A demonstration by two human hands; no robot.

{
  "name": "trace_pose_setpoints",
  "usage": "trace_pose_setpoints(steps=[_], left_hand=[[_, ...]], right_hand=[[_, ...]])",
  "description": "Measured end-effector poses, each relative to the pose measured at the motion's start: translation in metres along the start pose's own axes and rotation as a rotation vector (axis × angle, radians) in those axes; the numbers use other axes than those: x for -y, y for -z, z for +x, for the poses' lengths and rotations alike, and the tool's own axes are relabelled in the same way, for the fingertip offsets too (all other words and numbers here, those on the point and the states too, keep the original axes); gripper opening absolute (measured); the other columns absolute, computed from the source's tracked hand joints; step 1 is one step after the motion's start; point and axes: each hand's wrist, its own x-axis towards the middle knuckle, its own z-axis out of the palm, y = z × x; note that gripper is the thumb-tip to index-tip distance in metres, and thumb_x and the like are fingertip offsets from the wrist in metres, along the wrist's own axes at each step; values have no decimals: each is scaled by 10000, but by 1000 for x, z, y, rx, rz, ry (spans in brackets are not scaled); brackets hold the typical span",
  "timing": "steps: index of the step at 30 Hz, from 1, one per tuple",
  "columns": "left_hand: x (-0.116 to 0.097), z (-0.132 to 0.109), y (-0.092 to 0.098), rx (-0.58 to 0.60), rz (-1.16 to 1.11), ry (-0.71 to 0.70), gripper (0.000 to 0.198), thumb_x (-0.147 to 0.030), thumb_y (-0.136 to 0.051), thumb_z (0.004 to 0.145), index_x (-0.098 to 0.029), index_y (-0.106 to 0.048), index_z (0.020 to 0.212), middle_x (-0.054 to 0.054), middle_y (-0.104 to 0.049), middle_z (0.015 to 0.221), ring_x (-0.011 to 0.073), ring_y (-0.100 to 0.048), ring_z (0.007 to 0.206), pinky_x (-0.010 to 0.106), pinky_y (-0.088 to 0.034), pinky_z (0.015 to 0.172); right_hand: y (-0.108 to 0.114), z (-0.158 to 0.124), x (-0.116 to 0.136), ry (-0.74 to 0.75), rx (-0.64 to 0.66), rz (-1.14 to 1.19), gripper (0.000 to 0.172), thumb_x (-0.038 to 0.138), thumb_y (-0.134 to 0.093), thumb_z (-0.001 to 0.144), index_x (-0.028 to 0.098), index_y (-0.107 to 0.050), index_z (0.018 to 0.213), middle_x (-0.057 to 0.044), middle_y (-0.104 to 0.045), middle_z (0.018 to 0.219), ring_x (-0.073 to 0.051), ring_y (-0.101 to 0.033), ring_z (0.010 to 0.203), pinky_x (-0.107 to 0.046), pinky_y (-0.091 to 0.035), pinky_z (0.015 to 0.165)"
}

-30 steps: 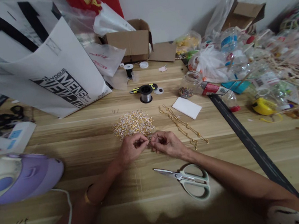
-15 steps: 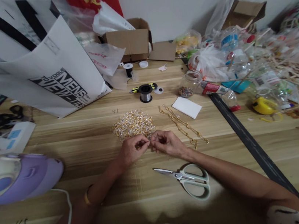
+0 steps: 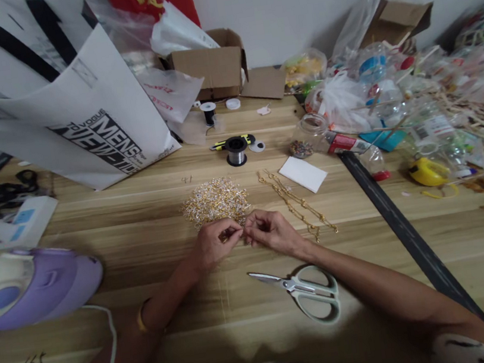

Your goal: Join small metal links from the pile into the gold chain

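My left hand and my right hand meet fingertip to fingertip over the wooden table, both closed in a pinch. Whatever lies between the fingers is too small to make out. Just beyond them spreads a heap of small gold and silver links, its near edge partly covered by my hands. To the right of my right hand lie two gold chains, side by side on a slant. Scissors with pale green handles rest slightly open, close to my right forearm.
A spool of wire stands past the heap, against a yellow cutter. A white card lies to its right. On the left are a purple and cream appliance and a big paper bag. Plastic bottles clutter the right.
Almost nothing differs. Both hands keep the same pinch in the same place, and the whole view has shifted very slightly.
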Motion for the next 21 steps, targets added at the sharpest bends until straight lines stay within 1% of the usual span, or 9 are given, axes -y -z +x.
trace_pose_setpoints(steps=[3, 8, 15, 21], left_hand=[[1, 0, 0, 1, 9, 10, 100, -148, -559, 766, -149, -630, 696, 1, -645, 623, 90, -558, 556, 177, -415, 548], [2, 0, -1, -11, 24, -8, 97, -151, -562, 764, -150, -630, 694, 1, -645, 619, 88, -555, 547, 179, -417, 545], [0, 1, 0, -11, 30, 3, 102, -157, -562, 763, -155, -635, 691, 0, -652, 620, 90, -561, 549, 182, -413, 548], [0, 0, 0, -25, 8, 18, 105, -150, -553, 762, -150, -634, 695, 8, -656, 633, 97, -569, 565, 185, -420, 555]], right_hand=[[0, 0, 1, 0, 0, 7, 197, 334, -572, 816, 140, -548, 790, -16, -611, 639, -92, -560, 536, -201, -459, 531], [0, 0, 0, 0, 0, -11, 189, 325, -565, 822, 138, -548, 800, -16, -609, 635, -88, -557, 529, -193, -449, 517], [-1, 0, -2, -8, -6, -2, 198, 337, -574, 813, 142, -547, 800, -18, -616, 641, -93, -565, 542, -199, -469, 533], [0, -1, -1, -1, 18, 3, 176, 313, -568, 815, 139, -547, 799, -15, -607, 642, -86, -559, 533, -191, -465, 524]])
